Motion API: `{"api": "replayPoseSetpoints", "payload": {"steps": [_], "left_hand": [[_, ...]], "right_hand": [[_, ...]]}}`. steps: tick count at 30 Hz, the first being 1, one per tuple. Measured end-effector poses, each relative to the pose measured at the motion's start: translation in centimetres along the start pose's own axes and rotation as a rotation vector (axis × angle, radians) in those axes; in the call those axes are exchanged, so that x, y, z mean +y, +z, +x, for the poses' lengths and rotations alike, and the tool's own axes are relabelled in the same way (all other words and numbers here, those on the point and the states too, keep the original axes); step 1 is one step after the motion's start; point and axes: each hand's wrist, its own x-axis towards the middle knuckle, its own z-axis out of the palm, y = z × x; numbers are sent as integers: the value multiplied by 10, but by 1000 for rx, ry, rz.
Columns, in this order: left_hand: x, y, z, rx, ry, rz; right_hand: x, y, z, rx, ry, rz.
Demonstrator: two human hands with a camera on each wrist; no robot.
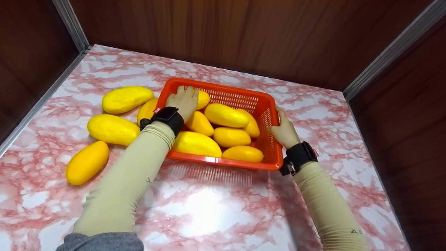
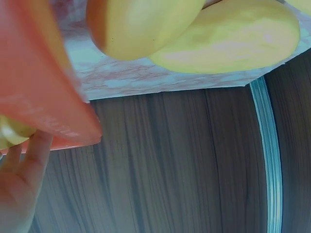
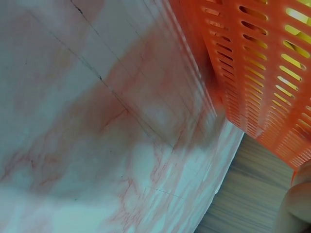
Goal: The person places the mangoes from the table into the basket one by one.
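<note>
An orange-red plastic basket (image 1: 223,87) with slotted walls holds several yellow mangoes (image 1: 227,115). My left hand (image 1: 183,101) reaches over its left rim and grips a mango (image 1: 203,100) in the back left corner; the thumb is hidden. In the left wrist view, fingers (image 2: 35,154) lie against that mango beside the rim. On the right, my right hand (image 1: 286,130) holds the basket's side rim, its thumb over the edge and the other fingers mostly outside. The slotted wall (image 3: 252,73) fills the upper right of the right wrist view.
Left of the basket, several more mangoes lie on the pink-and-white marbled table (image 1: 167,216), one (image 1: 87,162) nearest the front and another (image 1: 127,99) farther back. Brown wood-grain panels (image 1: 223,38) with metal corner strips enclose the table on the back and sides.
</note>
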Motion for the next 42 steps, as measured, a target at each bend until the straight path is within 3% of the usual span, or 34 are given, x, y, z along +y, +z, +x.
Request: {"api": "replayPoseSetpoints", "payload": {"steps": [7, 14, 22, 28, 42], "left_hand": [[-4, -11, -9, -56, 33, -15], [-21, -34, -21, 23, 66, -29], [-52, -50, -39, 97, 38, -87], [-71, -54, -51, 85, 28, -68], [-95, -51, -74, 16, 19, -25]], "right_hand": [[3, 1, 0, -3, -3, -6], [3, 1, 1, 1, -2, -7], [0, 2, 1, -7, 9, 6], [1, 2, 1, -7, 20, 6], [0, 1, 1, -9, 18, 10]]}}
